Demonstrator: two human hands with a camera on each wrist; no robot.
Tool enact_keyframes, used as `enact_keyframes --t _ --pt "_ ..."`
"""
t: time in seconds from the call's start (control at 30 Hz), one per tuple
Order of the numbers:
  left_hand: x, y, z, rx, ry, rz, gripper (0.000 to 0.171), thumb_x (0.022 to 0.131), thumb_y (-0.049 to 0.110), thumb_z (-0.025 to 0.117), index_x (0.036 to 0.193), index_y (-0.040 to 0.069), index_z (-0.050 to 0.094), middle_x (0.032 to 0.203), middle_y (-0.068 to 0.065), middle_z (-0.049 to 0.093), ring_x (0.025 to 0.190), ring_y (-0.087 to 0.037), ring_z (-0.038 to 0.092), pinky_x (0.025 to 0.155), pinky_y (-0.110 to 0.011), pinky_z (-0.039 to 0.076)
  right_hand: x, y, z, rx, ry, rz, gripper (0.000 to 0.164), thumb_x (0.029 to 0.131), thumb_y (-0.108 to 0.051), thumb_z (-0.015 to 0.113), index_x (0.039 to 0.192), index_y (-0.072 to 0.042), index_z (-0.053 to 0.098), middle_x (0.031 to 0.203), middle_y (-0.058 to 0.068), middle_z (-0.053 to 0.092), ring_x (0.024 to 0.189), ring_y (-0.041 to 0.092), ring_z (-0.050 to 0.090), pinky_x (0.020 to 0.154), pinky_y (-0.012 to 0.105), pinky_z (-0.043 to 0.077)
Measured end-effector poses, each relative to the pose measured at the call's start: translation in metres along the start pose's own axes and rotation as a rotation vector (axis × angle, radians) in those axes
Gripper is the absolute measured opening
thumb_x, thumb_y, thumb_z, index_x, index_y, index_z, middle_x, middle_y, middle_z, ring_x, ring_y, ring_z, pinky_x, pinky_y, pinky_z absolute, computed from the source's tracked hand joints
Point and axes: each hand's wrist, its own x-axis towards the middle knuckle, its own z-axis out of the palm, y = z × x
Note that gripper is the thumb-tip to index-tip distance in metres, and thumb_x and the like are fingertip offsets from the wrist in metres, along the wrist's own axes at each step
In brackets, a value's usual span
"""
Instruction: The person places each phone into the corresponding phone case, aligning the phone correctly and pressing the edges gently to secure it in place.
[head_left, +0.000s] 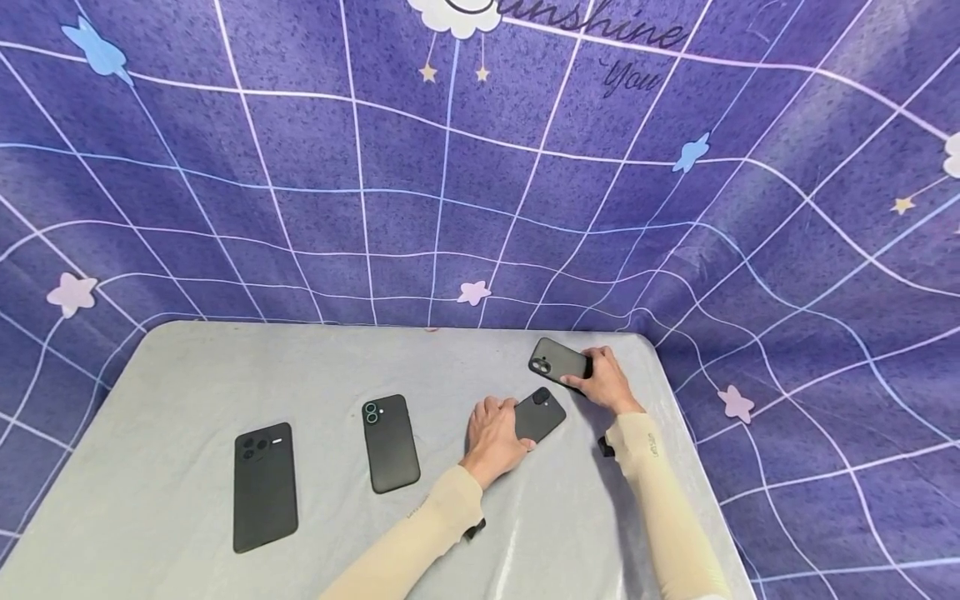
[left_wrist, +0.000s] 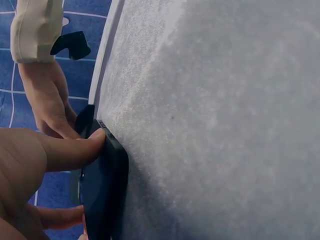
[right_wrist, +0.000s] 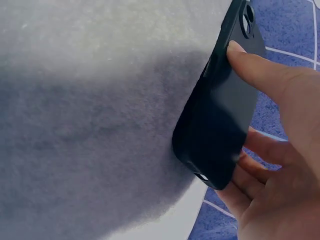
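My left hand grips a dark phone by its edges, thumb along the near side and fingers on the far side. A black oval camera area marks its upper end. In the left wrist view the thumb presses the edge of this phone. Just behind and to the right, my right hand holds a black phone case between thumb and fingers. Its round camera openings face left. The right wrist view shows the thumb near the openings of this case and the fingers at its other long side.
A black phone with two ringed lenses lies left of my left hand. Farther left lies a larger black phone. Both rest on a grey cloth-covered table. A purple gridded curtain hangs behind and at the sides.
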Motion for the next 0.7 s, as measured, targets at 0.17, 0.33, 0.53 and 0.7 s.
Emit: enact_keyframes --t 0.17,0.33,0.53,0.7 --pt "-0.001 -0.002 0.0 -0.035 0.024 0.022 0.076 0.082 0.038 0.095 0.146 0.01 0.063 0.132 -0.015 0.055 0.12 -0.032 0.052 0.113 -0.048 0.043 -0.002 0.0 0.0 -0.012 0.026 0.003 0.069 0.088 -0.033 0.09 0.135 0.007 0.057 0.123 0.028 0.066 0.111 0.042 0.063 0.1 0.058 0.05" --pt "-0.005 -0.003 0.0 -0.068 0.033 0.049 0.076 0.084 0.036 0.094 0.147 0.011 0.06 0.134 -0.015 0.058 0.121 -0.033 0.056 0.11 -0.049 0.046 -0.008 0.001 0.003 -0.009 0.06 0.005 0.07 0.089 -0.034 0.09 0.136 0.005 0.056 0.122 0.029 0.067 0.107 0.044 0.064 0.095 0.059 0.051" --pt "-0.006 -0.005 0.001 -0.13 0.005 0.052 0.072 0.088 0.029 0.09 0.148 0.01 0.056 0.137 -0.014 0.066 0.125 -0.033 0.064 0.103 -0.049 0.054 -0.014 0.002 0.005 -0.032 0.085 -0.04 0.074 0.094 -0.033 0.085 0.148 0.007 0.053 0.137 0.033 0.062 0.125 0.049 0.061 0.106 0.063 0.048" --pt "-0.007 -0.007 -0.004 -0.211 0.005 0.067 0.053 0.093 0.02 0.084 0.139 0.01 0.06 0.129 -0.013 0.072 0.115 -0.035 0.07 0.092 -0.052 0.058 -0.019 0.001 0.003 -0.007 0.12 -0.066 0.053 0.1 -0.024 0.078 0.139 0.007 0.061 0.13 0.029 0.065 0.123 0.049 0.062 0.105 0.063 0.048"
